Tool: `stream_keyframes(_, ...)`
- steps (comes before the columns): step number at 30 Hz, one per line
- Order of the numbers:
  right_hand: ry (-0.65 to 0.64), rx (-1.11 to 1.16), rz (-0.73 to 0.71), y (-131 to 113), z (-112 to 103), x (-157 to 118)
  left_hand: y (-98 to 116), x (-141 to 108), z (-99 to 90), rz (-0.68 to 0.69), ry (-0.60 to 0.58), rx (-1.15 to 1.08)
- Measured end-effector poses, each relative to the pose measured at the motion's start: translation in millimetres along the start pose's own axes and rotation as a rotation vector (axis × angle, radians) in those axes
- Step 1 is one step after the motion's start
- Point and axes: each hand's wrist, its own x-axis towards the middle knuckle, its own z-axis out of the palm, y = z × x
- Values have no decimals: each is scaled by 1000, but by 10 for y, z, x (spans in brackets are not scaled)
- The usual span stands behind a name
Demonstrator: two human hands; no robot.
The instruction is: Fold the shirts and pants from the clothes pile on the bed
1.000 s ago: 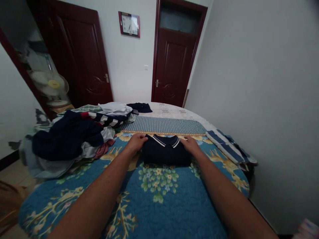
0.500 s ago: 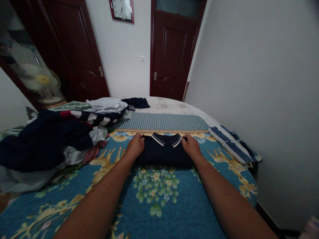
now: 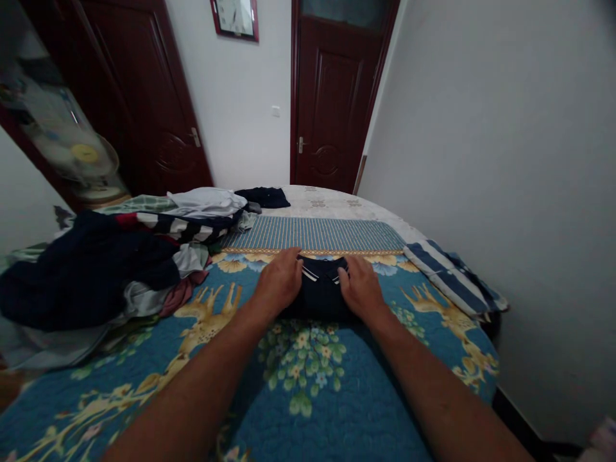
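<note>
A folded navy shirt (image 3: 321, 298) with a white-striped collar lies on the blue patterned bedspread (image 3: 366, 391), its collar on the far side. My left hand (image 3: 283, 277) covers the shirt's left end, with fingertips by the left side of the collar. On the right end rests my right hand (image 3: 360, 285), its thumb near the collar's right stripes. Both hands have their fingers bent over the far edge of the cloth, gripping it. The shirt's outer ends are hidden beneath the hands.
A heap of mixed clothes (image 3: 91, 269) covers the left side of the bed. Dark folded cloth (image 3: 267, 197) lies at the far edge. Blue-and-white striped fabric (image 3: 447, 276) sits by the right wall. A fan (image 3: 84, 157) stands at far left.
Both hands have moved inward from the shirt's outer corners toward the collar. They now cover more of the shirt.
</note>
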Motion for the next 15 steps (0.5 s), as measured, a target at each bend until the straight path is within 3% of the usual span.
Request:
stream_keyframes(3, -149, -16, -10, -166, 110, -109, 223, -173, 208, 25, -146, 67)
stream_keyframes(7, -295, -31, 50, -187, 223, -148, 211, -314, 414, -48, -227, 152)
stream_keyframes(15, -346, -34, 63, -181, 196, -103, -25, -240, 368, -160, -255, 136)
